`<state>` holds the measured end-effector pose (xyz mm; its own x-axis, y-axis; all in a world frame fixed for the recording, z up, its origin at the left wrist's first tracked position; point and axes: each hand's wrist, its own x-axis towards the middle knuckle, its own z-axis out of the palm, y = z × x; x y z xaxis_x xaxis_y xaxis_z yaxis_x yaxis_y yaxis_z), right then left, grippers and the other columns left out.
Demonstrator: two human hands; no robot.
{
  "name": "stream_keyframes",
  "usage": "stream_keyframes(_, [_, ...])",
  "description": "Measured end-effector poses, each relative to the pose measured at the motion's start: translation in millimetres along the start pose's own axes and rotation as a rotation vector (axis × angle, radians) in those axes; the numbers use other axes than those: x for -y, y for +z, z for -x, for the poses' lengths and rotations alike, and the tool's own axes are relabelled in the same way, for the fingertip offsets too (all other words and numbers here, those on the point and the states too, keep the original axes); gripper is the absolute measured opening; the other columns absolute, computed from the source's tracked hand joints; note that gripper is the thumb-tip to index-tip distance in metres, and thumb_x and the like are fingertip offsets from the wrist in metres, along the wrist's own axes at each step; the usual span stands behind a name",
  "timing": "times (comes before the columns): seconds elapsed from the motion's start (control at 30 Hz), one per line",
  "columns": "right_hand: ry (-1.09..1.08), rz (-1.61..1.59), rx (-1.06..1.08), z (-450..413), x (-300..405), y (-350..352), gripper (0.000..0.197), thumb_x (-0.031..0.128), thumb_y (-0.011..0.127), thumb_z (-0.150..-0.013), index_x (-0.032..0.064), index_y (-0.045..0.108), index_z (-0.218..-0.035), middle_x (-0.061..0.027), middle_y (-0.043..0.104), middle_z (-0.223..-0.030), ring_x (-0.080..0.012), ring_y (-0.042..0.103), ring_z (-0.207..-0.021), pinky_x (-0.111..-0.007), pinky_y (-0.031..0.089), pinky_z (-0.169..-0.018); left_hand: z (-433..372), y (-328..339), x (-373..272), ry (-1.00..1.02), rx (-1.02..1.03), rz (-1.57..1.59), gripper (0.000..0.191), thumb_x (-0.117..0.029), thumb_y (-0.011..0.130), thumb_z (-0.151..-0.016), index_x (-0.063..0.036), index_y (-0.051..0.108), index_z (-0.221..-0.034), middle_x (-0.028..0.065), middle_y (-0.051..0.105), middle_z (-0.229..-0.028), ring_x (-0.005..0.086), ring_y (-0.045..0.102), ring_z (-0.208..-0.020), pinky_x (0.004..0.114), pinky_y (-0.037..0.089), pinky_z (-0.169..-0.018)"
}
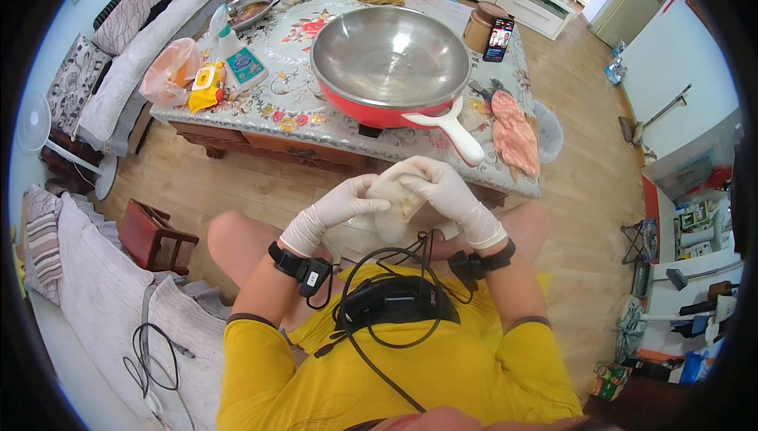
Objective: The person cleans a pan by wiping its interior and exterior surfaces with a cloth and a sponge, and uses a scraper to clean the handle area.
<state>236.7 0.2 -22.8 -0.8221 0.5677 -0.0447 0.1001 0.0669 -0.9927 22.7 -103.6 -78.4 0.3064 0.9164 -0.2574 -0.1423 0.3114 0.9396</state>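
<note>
My left hand [349,203] and my right hand [441,191], both in white thin gloves with black bands at the wrists, hold a pale, stained cloth [391,203] between them, above my lap. The fingers of each hand pinch its upper part. Just beyond my hands, on the table, stands a large steel wok [391,58] with a red outside and a white forked handle [462,135] pointing towards my right side. A crumpled orange-pink cloth [514,134] lies to the right of the handle.
The table [278,135] bears a spray bottle [240,58], a yellow wipes pack [207,86], a plastic bag [172,73], a metal dish [251,9], a brown jar [482,25] and a phone [498,40]. Black cables [379,312] hang at my chest. A wooden stool [155,232] stands left.
</note>
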Motion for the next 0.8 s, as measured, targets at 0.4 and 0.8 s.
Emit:
stream_keyframes(0.4, [0.199,-0.344,0.131,-2,-50,14,0.049,0.019,0.067,-0.093,-0.0017,0.051,-0.135,-0.0077,0.06,-0.128,-0.0138,0.057,-0.115,-0.029,0.045,-0.101,-2,-5,7,0.32,-0.078,0.465,0.034,-0.009,0.064,-0.093,-0.0036,0.057,-0.127,0.0037,0.065,-0.12,0.0131,0.06,-0.111,0.031,0.047,-0.101])
stream_keyframes(0.8, [-0.277,0.194,-0.042,-15,-23,8,0.02,-0.009,0.051,-0.084,0.0025,0.067,-0.086,-0.0046,0.063,-0.094,-0.017,0.061,-0.093,-0.027,0.047,-0.089,12,-23,-4,0.318,-0.18,0.569,0.059,-0.025,0.061,-0.098,-0.0029,0.037,-0.147,0.0155,0.055,-0.139,0.0221,0.056,-0.124,0.036,0.045,-0.104])
